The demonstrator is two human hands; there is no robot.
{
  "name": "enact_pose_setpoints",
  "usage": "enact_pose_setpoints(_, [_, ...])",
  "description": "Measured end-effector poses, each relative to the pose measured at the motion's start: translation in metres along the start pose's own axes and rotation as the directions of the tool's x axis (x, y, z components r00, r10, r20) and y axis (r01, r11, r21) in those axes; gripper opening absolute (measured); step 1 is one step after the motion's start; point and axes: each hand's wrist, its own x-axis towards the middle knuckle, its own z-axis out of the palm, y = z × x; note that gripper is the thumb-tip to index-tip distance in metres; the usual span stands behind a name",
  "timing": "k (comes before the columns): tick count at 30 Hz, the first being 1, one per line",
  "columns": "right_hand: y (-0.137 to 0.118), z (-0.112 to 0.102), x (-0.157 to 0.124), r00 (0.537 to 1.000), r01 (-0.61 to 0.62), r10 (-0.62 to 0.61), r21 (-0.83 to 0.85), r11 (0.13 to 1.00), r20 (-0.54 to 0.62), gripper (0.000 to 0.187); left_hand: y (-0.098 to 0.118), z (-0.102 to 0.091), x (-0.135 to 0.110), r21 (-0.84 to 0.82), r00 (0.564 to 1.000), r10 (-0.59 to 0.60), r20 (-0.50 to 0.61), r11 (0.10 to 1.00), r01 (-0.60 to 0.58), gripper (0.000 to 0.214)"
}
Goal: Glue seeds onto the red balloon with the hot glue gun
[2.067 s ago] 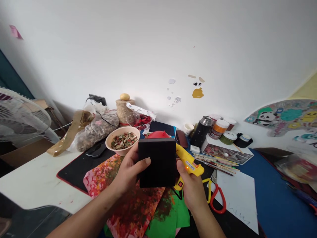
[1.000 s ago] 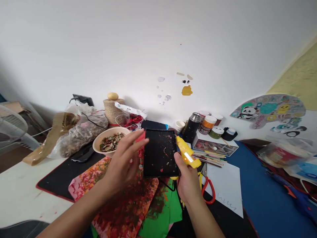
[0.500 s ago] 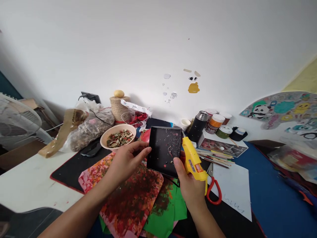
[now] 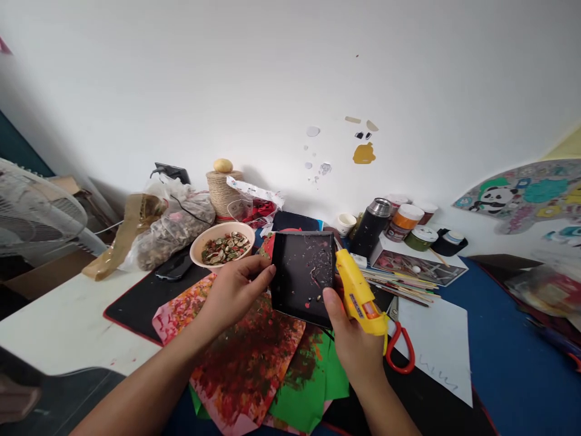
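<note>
A shallow black square tray (image 4: 297,272), with small flecks and bits scattered on its right side, is held up over the table. My left hand (image 4: 238,287) pinches its left edge between thumb and fingers. At its lower right edge presses the thumb of my right hand (image 4: 358,339), whose other fingers are mostly hidden. That same hand also holds a yellow hot glue gun (image 4: 356,284), its nozzle pointing up beside the tray. Beneath lie a red paint-smeared sheet (image 4: 240,369) and green paper (image 4: 313,387).
To the left stand a bowl of painted shells (image 4: 222,242), a twine spool (image 4: 223,197) and a bag of shells (image 4: 170,233). Toward the right are a black thermos (image 4: 370,227), paint jars (image 4: 403,221), thin sticks (image 4: 399,283), red-handled scissors (image 4: 402,351) and white paper (image 4: 436,339).
The view has turned slightly left, so the scene sits further right. Both hands keep their hold on the tray, and the glue gun stays in my right hand.
</note>
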Motion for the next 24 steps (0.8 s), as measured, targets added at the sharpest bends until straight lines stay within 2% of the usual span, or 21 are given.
enact_pose_setpoints(3, [-0.002, -0.003, 0.002, 0.992, -0.128, 0.128, 0.026, 0.991, 0.009, 0.041, 0.0, 0.0, 0.0, -0.097, 0.999, -0.033, 0.021, 0.995, 0.035, 0.04])
enact_pose_setpoints(6, [-0.003, -0.005, 0.004, 0.981, -0.191, 0.189, 0.091, 0.977, 0.033, 0.043, -0.001, 0.0, -0.001, -0.185, 0.997, -0.063, 0.045, 0.98, 0.07, 0.044])
enact_pose_setpoints(10, [-0.005, -0.006, 0.005, 0.973, -0.229, 0.226, 0.14, 0.963, 0.037, 0.045, -0.002, 0.0, -0.001, -0.242, 0.994, -0.091, 0.052, 0.965, 0.101, 0.048])
enact_pose_setpoints(15, [0.0, -0.006, 0.003, 0.969, -0.247, 0.247, 0.094, 0.964, 0.011, 0.044, -0.001, 0.004, 0.0, -0.237, 0.994, -0.088, 0.061, 0.966, 0.1, 0.053])
enact_pose_setpoints(20, [0.002, -0.006, 0.006, 0.961, -0.271, 0.274, 0.086, 0.959, -0.026, 0.049, 0.0, 0.009, 0.001, -0.301, 0.996, -0.094, -0.006, 0.95, 0.088, 0.052])
enact_pose_setpoints(24, [0.004, -0.005, 0.008, 0.952, -0.287, 0.297, 0.118, 0.951, -0.071, 0.056, -0.001, 0.011, 0.0, -0.357, 0.996, -0.091, -0.01, 0.931, 0.081, 0.054])
